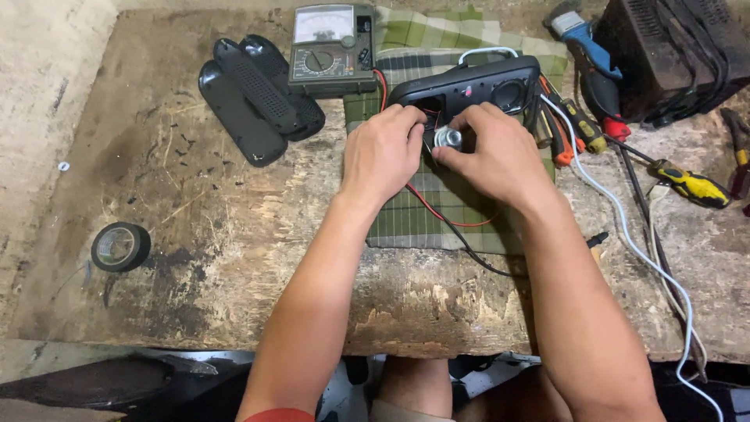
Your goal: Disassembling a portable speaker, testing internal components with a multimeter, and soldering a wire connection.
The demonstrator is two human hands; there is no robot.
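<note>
While the black grilles [258, 101] lie removed at upper left, both hands' fingers [426, 144] pinch a small round speaker driver [448, 137] against the opened speaker case [476, 86]; reassembly remains.

Count: two hands [383, 152] [492, 152]; one speaker [469, 90]; one meter [330, 51], 12 o'clock; two grilles [258, 98]; one tape roll [119, 246], 9 o'clock; one cloth [414, 211].

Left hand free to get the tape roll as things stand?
Probably yes. The left hand rests on the black speaker housing; the tape roll lies alone on bare bench to its left, nothing between.
</note>
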